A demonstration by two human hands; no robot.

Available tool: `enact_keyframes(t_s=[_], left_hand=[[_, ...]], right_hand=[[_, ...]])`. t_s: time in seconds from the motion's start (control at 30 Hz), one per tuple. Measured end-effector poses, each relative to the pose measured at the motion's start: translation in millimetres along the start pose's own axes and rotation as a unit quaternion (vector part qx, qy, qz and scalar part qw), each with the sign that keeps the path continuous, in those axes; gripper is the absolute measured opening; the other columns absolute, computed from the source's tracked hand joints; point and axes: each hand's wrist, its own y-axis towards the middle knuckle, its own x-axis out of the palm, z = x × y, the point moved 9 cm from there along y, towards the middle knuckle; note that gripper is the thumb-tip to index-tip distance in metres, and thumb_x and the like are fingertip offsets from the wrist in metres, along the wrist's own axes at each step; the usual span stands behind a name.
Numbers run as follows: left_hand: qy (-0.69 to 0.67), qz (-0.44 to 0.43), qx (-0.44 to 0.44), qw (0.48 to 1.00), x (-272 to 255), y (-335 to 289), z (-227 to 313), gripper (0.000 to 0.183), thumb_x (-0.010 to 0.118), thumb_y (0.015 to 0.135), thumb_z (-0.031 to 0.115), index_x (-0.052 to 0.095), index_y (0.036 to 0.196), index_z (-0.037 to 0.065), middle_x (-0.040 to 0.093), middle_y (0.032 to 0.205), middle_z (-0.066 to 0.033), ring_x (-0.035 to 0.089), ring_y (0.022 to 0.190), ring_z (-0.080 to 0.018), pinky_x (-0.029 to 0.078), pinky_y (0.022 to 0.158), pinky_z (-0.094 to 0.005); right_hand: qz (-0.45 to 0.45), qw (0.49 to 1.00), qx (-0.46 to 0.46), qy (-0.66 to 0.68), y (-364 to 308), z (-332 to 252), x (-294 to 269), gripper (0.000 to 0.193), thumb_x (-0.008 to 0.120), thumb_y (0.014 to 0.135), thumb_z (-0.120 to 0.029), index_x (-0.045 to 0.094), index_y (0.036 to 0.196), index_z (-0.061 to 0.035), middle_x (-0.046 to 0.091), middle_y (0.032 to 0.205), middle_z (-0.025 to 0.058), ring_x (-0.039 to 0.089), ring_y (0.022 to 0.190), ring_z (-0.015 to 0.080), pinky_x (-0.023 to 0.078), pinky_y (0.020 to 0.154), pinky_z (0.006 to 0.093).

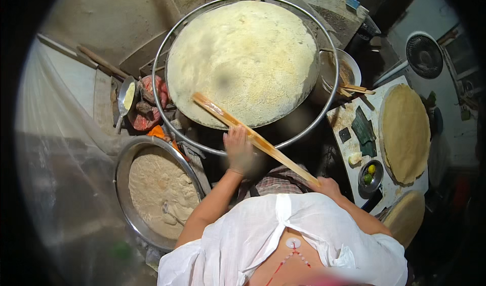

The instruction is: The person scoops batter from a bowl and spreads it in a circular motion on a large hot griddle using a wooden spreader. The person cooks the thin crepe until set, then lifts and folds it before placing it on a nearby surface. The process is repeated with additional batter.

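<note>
A long, flat wooden spatula (268, 146) slants from the near edge of a big round griddle down to the right. My right hand (326, 187) is closed around its lower end. My left hand (238, 145) lies against the spatula's near side, its fingers stretched out toward the wood. The spatula's far end looks wet and brown and rests over the pale, cream-coloured flatbread (243, 58) that covers the griddle. A metal ring rail (330, 103) runs around the griddle, just beyond my left hand.
At my left stands a wide metal basin (121, 184) of thick beige dough. Beyond it is a small bowl (127, 96) with yellowish contents. On the right, a white board (349, 157) bears a large round flatbread (405, 134) and a little bowl of fruit (371, 175). A fan (424, 55) stands farther back.
</note>
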Motion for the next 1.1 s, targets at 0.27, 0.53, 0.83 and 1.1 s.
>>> enact_keyframes(t_s=[0.27,0.53,0.83,1.1], left_hand=[[-0.205,-0.095,0.153,0.962,89,60,160,0.048,0.057,0.086,0.021,0.050,0.127,-0.003,0.041,0.141,-0.0157,0.032,0.134,-0.0364,0.024,0.108,-0.0500],[-0.104,-0.133,0.054,0.984,127,223,125,0.037,0.054,0.088,0.028,0.059,0.114,0.002,0.051,0.131,-0.0140,0.037,0.132,-0.0303,0.025,0.108,-0.0534],[-0.014,-0.021,-0.057,0.998,36,137,-38,0.041,0.055,0.086,0.029,0.058,0.117,0.002,0.051,0.131,-0.0125,0.039,0.129,-0.0348,0.027,0.105,-0.0554],[-0.041,0.008,-0.001,0.999,5,0,11,0.040,0.052,0.087,0.018,0.056,0.125,0.004,0.050,0.135,-0.0104,0.039,0.130,-0.0296,0.022,0.110,-0.0478]], right_hand=[[0.166,0.971,0.095,0.147,-57,144,35,0.050,0.058,0.086,-0.046,0.058,0.073,0.0023,0.054,0.067,0.0275,0.056,0.064,0.0439,0.042,0.054,0.0455],[-0.024,0.922,0.121,0.366,67,65,-58,0.059,0.046,0.093,-0.052,0.048,0.057,-0.0060,0.040,0.047,-0.0001,0.036,0.041,0.0134,0.029,0.041,0.0295],[-0.145,0.955,0.021,0.258,89,-41,-19,0.060,0.051,0.093,-0.050,0.056,0.063,0.0017,0.045,0.058,-0.0027,0.036,0.057,0.0095,0.033,0.049,0.0308],[0.018,1.000,0.011,-0.006,-5,19,-1,0.059,0.053,0.085,-0.055,0.065,0.078,0.0019,0.061,0.073,0.0258,0.060,0.073,0.0417,0.045,0.062,0.0459]])
